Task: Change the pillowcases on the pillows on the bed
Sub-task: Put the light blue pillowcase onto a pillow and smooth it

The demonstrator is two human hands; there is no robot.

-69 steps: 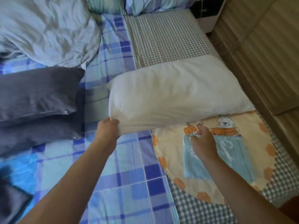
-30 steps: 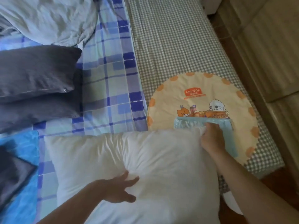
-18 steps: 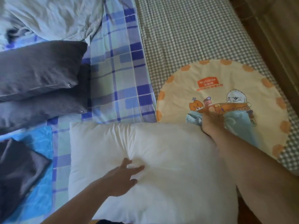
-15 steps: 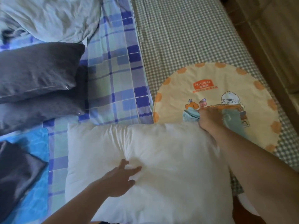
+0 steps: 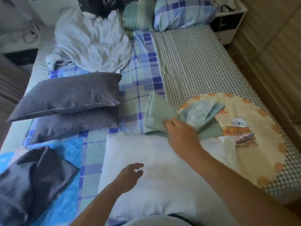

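A bare white pillow [image 5: 156, 181] lies across the near edge of the bed. My right hand [image 5: 180, 133] grips a pale green-blue pillowcase [image 5: 157, 115], lifted and partly unfolded just beyond the pillow's far edge. My left hand [image 5: 130, 176] hovers over the pillow's middle with fingers loosely spread, holding nothing. Two dark grey pillows [image 5: 68, 97] are stacked at the left. A loose dark grey pillowcase [image 5: 32, 181] lies crumpled at the near left on a blue cloth.
A round cream mat [image 5: 254, 144] with cartoon prints lies at the right on the checked sheet [image 5: 193, 62]. A crumpled pale duvet [image 5: 92, 41] and two plaid pillows [image 5: 182, 12] sit at the head. A wooden wall [image 5: 276, 54] runs along the right.
My right hand has lifted the green-blue pillowcase off the round mat and swung it left, so it hangs open. My left hand has risen off the white pillow.
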